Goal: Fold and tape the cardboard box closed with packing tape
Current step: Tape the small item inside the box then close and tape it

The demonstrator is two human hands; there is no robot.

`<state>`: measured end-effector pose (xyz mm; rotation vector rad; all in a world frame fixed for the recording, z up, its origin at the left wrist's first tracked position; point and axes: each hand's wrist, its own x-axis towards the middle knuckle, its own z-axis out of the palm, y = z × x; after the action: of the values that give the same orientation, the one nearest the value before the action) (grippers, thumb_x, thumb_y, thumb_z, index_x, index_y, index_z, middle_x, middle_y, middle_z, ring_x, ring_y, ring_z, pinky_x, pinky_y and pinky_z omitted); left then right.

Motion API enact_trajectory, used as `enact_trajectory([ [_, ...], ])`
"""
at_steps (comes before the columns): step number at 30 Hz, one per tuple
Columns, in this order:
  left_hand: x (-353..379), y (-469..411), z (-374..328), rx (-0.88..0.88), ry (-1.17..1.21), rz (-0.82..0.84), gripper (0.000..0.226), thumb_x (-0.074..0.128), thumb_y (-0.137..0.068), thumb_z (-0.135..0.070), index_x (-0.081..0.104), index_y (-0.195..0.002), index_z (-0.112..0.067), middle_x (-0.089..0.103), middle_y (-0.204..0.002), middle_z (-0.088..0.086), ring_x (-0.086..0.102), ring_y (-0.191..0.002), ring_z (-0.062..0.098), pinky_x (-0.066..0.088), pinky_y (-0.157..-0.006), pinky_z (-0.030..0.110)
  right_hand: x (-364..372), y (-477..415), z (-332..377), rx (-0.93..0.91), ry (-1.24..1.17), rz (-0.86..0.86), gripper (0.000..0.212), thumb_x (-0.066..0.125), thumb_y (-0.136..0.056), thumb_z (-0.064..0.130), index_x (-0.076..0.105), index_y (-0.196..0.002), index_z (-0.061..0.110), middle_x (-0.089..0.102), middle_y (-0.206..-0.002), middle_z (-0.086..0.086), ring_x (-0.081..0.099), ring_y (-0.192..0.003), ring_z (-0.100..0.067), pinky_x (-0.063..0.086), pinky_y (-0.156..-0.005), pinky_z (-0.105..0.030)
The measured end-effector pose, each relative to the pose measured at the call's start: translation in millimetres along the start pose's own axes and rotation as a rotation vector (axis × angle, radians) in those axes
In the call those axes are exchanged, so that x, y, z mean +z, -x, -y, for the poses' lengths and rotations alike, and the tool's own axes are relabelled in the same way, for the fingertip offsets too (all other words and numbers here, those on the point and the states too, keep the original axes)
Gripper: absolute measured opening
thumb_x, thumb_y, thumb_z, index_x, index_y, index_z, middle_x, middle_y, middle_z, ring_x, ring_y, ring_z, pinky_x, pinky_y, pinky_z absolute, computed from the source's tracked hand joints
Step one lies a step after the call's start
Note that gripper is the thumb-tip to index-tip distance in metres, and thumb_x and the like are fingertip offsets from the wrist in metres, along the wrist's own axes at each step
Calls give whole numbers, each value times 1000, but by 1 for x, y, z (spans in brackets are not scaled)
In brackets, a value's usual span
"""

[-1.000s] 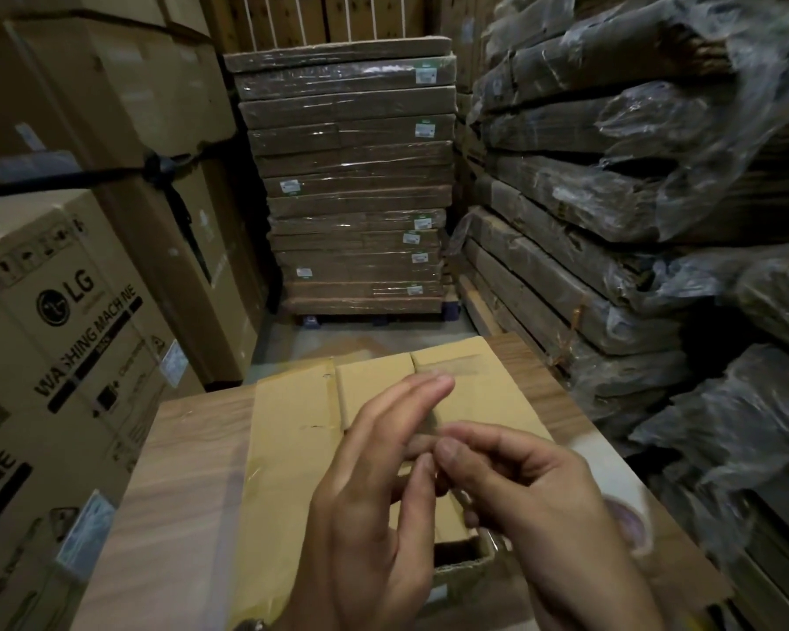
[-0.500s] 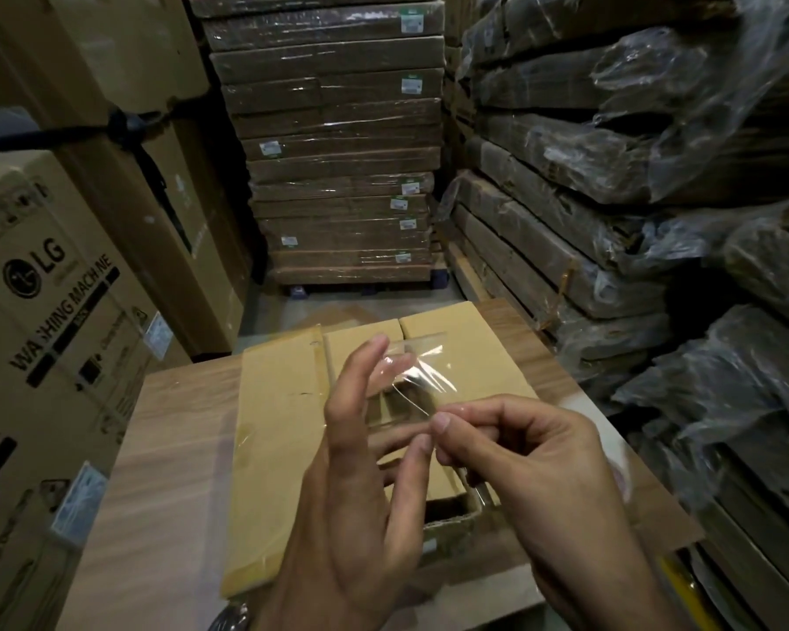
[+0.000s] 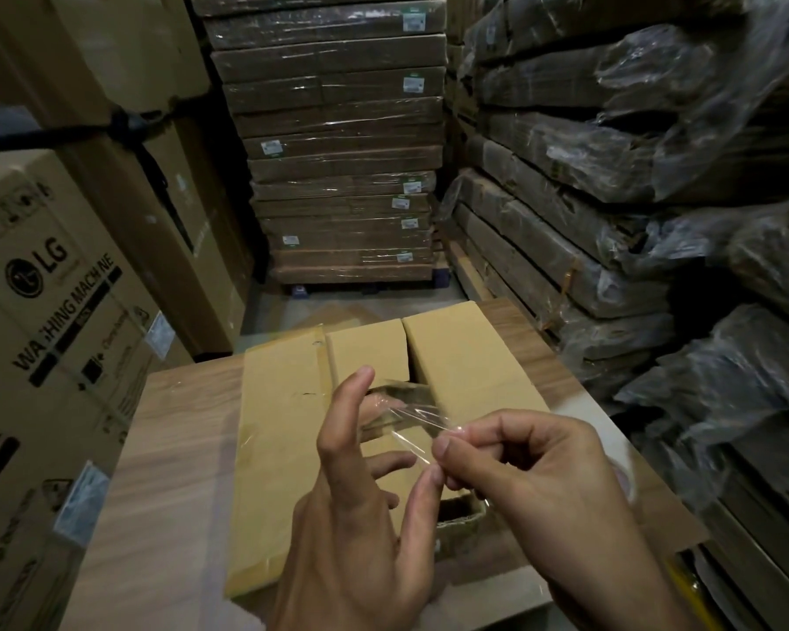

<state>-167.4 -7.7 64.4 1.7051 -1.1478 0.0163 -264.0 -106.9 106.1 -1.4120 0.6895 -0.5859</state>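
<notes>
- While the right hand [image 3: 534,485] pinches one end of a clear tape strip [image 3: 406,414] between thumb and forefinger, the left hand [image 3: 351,516] has its fingers spread and nearly straight, and the strip's other end lies against its raised forefinger and middle finger.
- Compared with a second ago, the hands have drawn apart. Then the fingertips were bunched together and no tape showed between them.
- Half a second ago the strip was already stretched. Now it looks narrower and more crumpled near the right thumb, and the left thumb tip sits just beside the right thumb.
- Both hands are held above the cardboard box [image 3: 283,425], apart from it.
- That box lies flat on the middle of the wooden surface [image 3: 178,448] and reaches to its far edge, in the same place as before. Its long flaps are folded over with a gap between them, and an open corrugated end shows near the right hand.
- A tape roll [image 3: 624,476] lies at the right edge of the surface, mostly hidden behind the right hand and blurred.
- Since the earlier frames the view has dipped, so more of the near surface shows.
</notes>
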Motion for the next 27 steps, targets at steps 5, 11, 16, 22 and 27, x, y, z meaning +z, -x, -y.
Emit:
enact_trajectory([
  [5, -7, 0, 2, -10, -114, 16, 92, 67, -74, -48, 9, -144, -38, 46, -121, -9, 67, -80, -3, 56, -50, 23, -2, 2, 6, -27, 117, 9, 10, 77, -74, 13, 76, -67, 20, 68, -56, -5, 64, -56, -11, 55, -61, -22],
  [11, -33, -11, 2, -344, 237, 38, 98, 75, -37, -80, 31, -123, -62, 50, -108, -25, 67, -91, 8, 60, -60, 33, -16, 8, 17, 6, 195, -15, 9, 79, -71, 15, 76, -63, 19, 65, -52, -4, 51, -40, -2, 40, -40, -11],
  [16, -31, -20, -9, -389, 438, 247, 88, 90, -39, -53, 51, -117, -62, 62, -116, -21, 70, -93, 12, 61, -66, 37, -15, 10, 20, 50, 171, -4, 9, 78, -72, 12, 76, -63, 14, 63, -50, -5, 44, -33, 0, 32, -34, -9],
  [22, -27, -28, -9, -211, 213, 238, 43, 78, -78, -20, 64, -109, -47, 72, -94, -12, 70, -84, 12, 58, -64, 25, -18, 10, 17, 100, 154, 16, 13, 78, -74, 8, 75, -62, 6, 65, -50, -7, 42, -31, 1, 31, -34, -9],
  [27, -24, -31, -7, -146, 115, 163, 18, 58, -90, -33, 66, -105, -39, 72, -84, -15, 69, -81, 8, 56, -66, 23, -21, 8, 6, 101, 147, 53, 10, 78, -72, 10, 76, -62, 10, 67, -55, -11, 48, -39, -5, 37, -39, -13],
])
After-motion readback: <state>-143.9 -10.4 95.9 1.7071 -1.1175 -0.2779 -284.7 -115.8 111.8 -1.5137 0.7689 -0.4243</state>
